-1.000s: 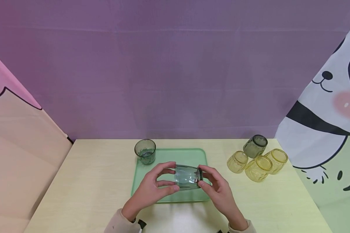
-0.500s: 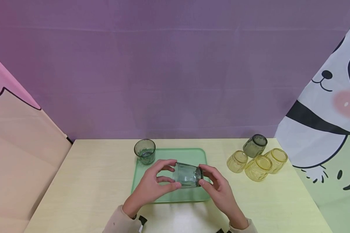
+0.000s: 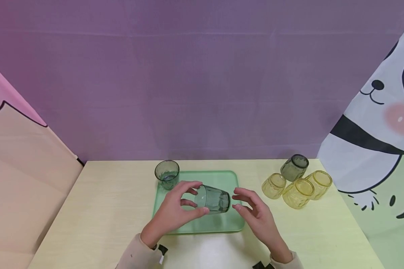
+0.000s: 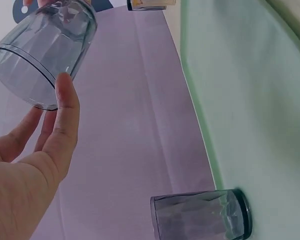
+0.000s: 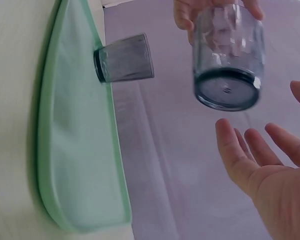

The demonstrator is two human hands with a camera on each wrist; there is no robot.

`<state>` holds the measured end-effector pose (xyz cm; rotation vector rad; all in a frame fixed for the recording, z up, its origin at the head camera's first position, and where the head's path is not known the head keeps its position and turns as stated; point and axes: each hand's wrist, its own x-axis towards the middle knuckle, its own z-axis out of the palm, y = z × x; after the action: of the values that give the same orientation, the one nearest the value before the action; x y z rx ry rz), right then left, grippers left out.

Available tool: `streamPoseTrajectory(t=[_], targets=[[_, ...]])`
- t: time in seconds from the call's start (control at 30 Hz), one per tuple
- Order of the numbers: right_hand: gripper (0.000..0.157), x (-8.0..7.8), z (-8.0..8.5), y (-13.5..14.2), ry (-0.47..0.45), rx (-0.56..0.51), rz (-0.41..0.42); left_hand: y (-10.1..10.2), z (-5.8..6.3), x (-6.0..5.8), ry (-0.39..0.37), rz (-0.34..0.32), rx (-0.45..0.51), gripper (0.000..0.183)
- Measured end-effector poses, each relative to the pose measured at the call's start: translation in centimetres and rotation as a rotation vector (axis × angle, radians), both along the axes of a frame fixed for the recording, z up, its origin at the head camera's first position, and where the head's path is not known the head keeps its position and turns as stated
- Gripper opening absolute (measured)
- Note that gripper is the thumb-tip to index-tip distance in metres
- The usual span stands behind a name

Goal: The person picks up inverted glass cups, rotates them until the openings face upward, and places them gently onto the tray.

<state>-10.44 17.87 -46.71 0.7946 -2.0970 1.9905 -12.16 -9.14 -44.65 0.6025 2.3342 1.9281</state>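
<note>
A grey-green drinking glass (image 3: 217,200) lies on its side in the air above the green tray (image 3: 222,225). My left hand (image 3: 175,207) grips it near the rim, thumb on one side and fingers on the other; the left wrist view shows the thumb on the glass wall. Just right of the thick base, my right hand (image 3: 257,216) stands apart from the glass with fingers loosely bent and nothing between them. In the right wrist view a gap shows between those fingertips and the base. A second grey-green glass (image 3: 167,175) stands upright at the tray's back left corner.
At the right of the table (image 3: 97,209), a dark grey glass (image 3: 294,168) and yellow glasses (image 3: 298,194) stand upside down, close together. A purple cloth (image 3: 202,82) hangs behind the table's back edge.
My right hand has let go of the glass base and moved slightly right. The glass, still in my left hand, has shifted a little left and tilted its base slightly downward.
</note>
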Motion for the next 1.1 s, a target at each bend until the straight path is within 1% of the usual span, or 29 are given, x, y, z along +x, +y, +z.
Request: streamPoseTrajectory(t=[0.07,0.17,0.37,0.57,0.7,0.83,0.97,1.03,1.1], targets=[[0.042,0.0,0.2,0.3,-0.006,0.021,-0.027,0.0,0.1,0.0,0.002,0.019,-0.035,0.062],[0.044,-0.2,0.3,0.7,0.009,0.059,-0.074,0.1,0.2,-0.2,0.016,0.036,-0.073,0.063],[0.049,-0.6,0.5,1.6,0.088,0.134,-0.158,0.1,0.1,-0.6,0.068,0.077,-0.17,0.064],[0.049,-0.8,0.9,2.9,0.146,0.289,-0.253,0.3,0.4,-1.3,0.151,0.107,-0.327,0.067],[0.048,-0.9,0.8,3.9,0.169,0.406,-0.305,0.5,0.5,-2.0,0.175,0.123,-0.443,0.068],[0.047,-1.2,0.8,4.6,0.245,0.533,-0.371,0.6,0.4,-2.9,0.204,0.134,-0.559,0.07],[0.048,-1.5,0.9,5.4,0.348,0.635,-0.445,0.7,0.2,-4.0,0.233,0.124,-0.626,0.071],[0.047,-1.7,1.1,5.9,0.379,0.669,-0.477,0.7,0.2,-4.6,0.235,0.121,-0.652,0.071],[0.046,-1.8,1.3,6.4,0.388,0.695,-0.5,0.8,0.1,-5.1,0.233,0.117,-0.675,0.072]])
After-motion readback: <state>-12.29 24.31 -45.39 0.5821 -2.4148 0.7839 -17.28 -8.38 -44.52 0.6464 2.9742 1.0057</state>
